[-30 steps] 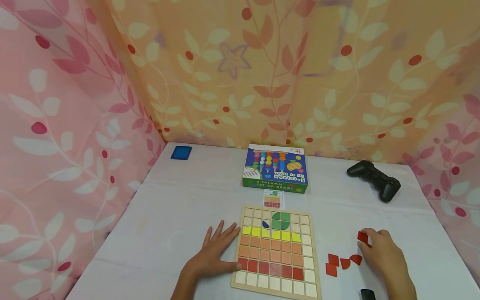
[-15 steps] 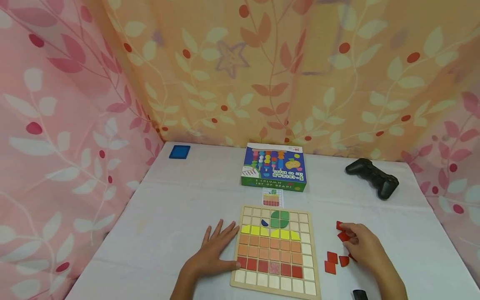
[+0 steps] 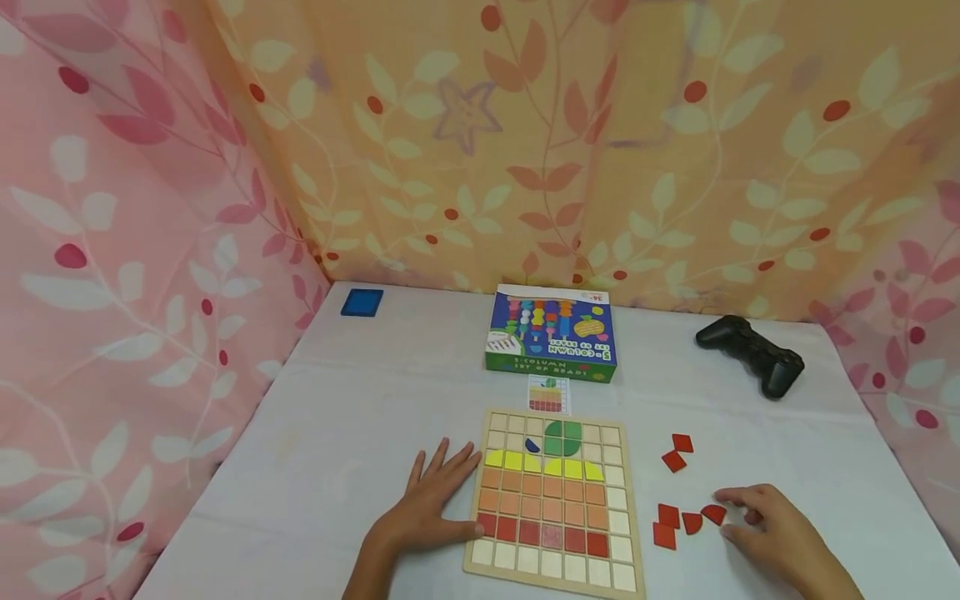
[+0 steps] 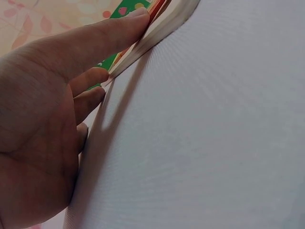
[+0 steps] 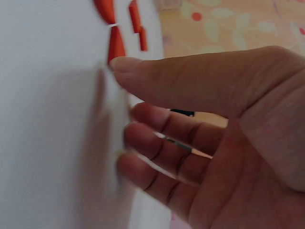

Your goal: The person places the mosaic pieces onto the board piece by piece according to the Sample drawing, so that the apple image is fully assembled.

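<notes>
A wooden grid board (image 3: 551, 586) lies on the table, with rows of red, orange and yellow tiles and a green leaf shape (image 3: 562, 439). My left hand (image 3: 427, 508) rests with spread fingers along its left side; the thumb (image 4: 138, 21) lies on the board's edge. To the right, my right hand (image 3: 776, 533) is at a red quarter-circle tile (image 3: 713, 514), thumb and index finger apart around its near end. In the right wrist view the thumb (image 5: 126, 67) overlaps that tile and the other fingers are loosely bent. A second red quarter-circle tile (image 3: 692, 523) lies beside it.
Two red square tiles (image 3: 674, 461) lie farther back, and two more red squares (image 3: 664, 536) lie near the board. A small pattern card (image 3: 549, 394) sits behind the board, before a bead-set box (image 3: 551, 333). A black game controller (image 3: 750, 356) and a blue square (image 3: 362, 302) are farther off.
My right hand carried two red square tiles leftward, let them go behind the other red pieces, then moved back right and nearer to the quarter-circle tile. My left hand has stayed on the board.
</notes>
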The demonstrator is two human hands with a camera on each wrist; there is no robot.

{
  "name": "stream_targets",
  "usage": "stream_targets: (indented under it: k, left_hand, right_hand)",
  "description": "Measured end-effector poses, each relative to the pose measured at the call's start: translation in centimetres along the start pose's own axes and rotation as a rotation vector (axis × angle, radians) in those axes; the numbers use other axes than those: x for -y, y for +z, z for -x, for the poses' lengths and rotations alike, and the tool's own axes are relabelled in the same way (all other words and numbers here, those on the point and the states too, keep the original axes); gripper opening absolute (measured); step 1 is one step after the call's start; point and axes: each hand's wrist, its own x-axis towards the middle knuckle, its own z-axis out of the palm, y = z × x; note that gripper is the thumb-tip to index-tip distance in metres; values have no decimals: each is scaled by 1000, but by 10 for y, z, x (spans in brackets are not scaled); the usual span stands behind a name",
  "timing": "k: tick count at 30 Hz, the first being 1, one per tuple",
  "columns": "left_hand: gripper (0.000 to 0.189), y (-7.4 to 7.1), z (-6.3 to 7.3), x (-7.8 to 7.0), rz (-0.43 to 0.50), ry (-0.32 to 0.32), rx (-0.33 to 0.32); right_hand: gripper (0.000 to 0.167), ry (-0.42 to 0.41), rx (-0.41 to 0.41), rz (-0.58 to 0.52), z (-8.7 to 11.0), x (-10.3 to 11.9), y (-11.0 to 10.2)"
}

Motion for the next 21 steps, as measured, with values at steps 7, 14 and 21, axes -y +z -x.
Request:
stream_targets:
  k: [7,14,21]
  left_hand:
    - [97,0,2,-3,16,-11,-3]
    - [98,1,2,-3,5,-12,14]
    - [98,-1,1,-5,6,-13,2]
  right_hand:
    - [40,-23,-31,-23,1,-4,7]
    - [23,-48,-85,7,-1,4,14]
    - [17,-129,-207,0,1,19,23]
